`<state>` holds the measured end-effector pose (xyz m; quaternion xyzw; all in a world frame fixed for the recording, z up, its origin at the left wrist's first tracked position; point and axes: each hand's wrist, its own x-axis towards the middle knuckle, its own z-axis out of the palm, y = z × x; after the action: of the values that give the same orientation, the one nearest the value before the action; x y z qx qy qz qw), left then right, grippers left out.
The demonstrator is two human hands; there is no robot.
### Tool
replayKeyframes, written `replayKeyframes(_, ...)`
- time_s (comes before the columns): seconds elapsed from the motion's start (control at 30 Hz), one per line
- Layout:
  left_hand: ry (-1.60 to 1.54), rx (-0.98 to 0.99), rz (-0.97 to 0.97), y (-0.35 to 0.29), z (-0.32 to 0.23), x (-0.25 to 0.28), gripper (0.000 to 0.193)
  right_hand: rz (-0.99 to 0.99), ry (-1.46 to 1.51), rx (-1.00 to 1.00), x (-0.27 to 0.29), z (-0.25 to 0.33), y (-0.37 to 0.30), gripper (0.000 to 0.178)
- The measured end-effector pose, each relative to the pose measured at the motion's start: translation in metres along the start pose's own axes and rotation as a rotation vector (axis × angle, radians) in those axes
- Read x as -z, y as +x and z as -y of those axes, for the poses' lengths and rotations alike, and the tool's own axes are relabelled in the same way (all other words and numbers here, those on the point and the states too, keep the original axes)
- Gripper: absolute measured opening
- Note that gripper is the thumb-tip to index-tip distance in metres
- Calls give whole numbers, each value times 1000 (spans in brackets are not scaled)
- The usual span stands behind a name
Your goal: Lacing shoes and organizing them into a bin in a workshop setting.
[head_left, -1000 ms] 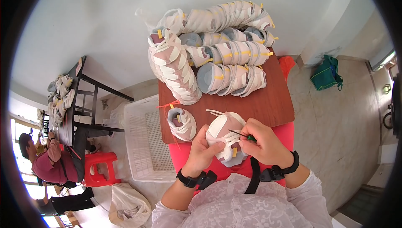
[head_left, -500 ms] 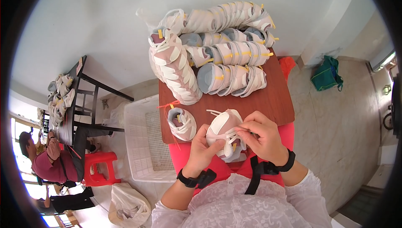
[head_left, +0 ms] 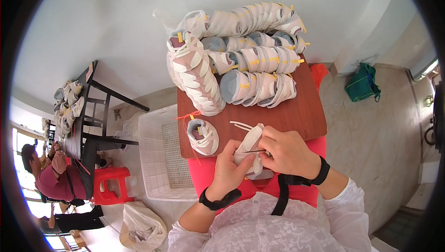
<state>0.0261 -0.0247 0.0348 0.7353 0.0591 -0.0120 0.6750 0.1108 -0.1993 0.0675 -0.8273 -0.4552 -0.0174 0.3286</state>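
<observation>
At the table's near edge, my left hand (head_left: 227,167) pinches a white and pink shoe upper (head_left: 251,142), its thumb on the near side. The upper is tilted on its side, and a white lace (head_left: 240,125) sticks out beyond it. My right hand (head_left: 293,155) is closed at the upper's right side, gripping a thin dark rod (head_left: 253,151) that points left across the upper. The rod's far end and kind are hard to make out. Left of my hands stands another laced shoe upper (head_left: 204,140) with a red cord (head_left: 187,115) beside it.
Nested rows of shoe uppers (head_left: 262,59) cover the back of the brown table (head_left: 303,113). A white plastic crate (head_left: 155,182) stands left on the floor, near a red stool (head_left: 111,185) and a seated person (head_left: 62,180). A green bag (head_left: 363,83) lies at right.
The upper has turned onto its side, hiding most of its pink toe. My right hand has moved in closer over it, and the dark rod now shows across the upper.
</observation>
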Motion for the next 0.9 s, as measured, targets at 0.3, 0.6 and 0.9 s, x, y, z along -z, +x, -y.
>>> replayKeyframes(0.3, 4, 39, 4, 0, -13, -1, 20, -7, 216, -37, 0, -3, 1, 13)
replayKeyframes(0.6, 29, 16, 52, -2, -11, 0, 21, 64, 562, -129, -1, -9, -3, 12)
replayKeyframes(0.9, 43, -22, 110, -3, -8, 1, 22, 111, 706, -93, -1, -14, -8, 14)
